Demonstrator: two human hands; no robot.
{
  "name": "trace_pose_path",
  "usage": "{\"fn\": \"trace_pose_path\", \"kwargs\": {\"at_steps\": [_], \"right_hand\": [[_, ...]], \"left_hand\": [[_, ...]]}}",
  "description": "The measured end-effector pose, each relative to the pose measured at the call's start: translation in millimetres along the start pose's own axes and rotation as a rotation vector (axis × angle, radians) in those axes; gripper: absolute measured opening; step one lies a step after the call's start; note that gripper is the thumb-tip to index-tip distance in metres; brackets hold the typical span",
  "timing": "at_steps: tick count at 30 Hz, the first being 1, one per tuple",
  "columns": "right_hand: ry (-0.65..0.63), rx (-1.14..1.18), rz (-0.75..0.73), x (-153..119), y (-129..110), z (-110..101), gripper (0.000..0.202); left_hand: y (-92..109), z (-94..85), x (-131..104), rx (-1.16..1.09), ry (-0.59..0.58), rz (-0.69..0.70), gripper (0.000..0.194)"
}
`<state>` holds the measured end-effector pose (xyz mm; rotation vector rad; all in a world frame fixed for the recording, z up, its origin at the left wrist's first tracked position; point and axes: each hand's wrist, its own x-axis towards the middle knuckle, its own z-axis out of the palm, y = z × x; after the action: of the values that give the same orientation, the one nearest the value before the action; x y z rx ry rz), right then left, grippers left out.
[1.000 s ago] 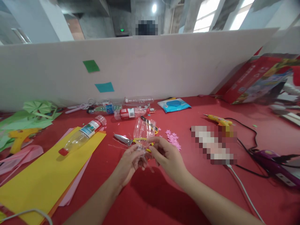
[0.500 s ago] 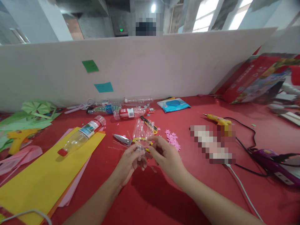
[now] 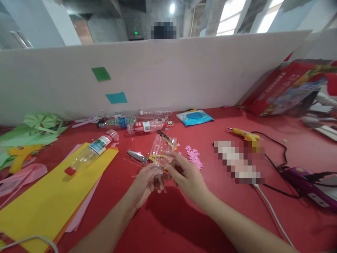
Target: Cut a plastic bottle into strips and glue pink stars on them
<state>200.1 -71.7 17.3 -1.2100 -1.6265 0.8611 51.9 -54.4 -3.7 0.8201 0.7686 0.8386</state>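
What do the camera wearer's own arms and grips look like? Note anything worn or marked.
The left grip and right grip are ungloved. The left forearm and right forearm show no sleeve, watch or bracelet. No ring or marking is visible, though some fingers are hidden.

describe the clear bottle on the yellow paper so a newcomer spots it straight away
On the red table, find the large yellow paper sheet at the left. Over its far end lies a clear plastic bottle with a blue-and-red label. Unlike the clear bottles by the white panel, its red cap points toward the near left.
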Motion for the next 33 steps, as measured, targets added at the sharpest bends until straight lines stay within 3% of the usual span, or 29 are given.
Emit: {"fn": "trace_pose_path", "kwargs": {"at_steps": [8, 23, 33], "right_hand": [[0.078, 0.056, -0.011, -1, -3, -3, 0.016], [-0.015, -0.104, -0.049, -3, 0, 1, 0.011], [-0.030, -0.210, -0.227, -5, 8, 6, 0.018]], "left_hand": [[-2, -2.3, 1, -0.040, -0.030, -0.022, 0.014], [-2, 3.0, 0, -0.082, 0.009, 0.054, 0.014], [-4, 5.2, -1, -0.022, 0.001, 0.082, 0.018]]}}
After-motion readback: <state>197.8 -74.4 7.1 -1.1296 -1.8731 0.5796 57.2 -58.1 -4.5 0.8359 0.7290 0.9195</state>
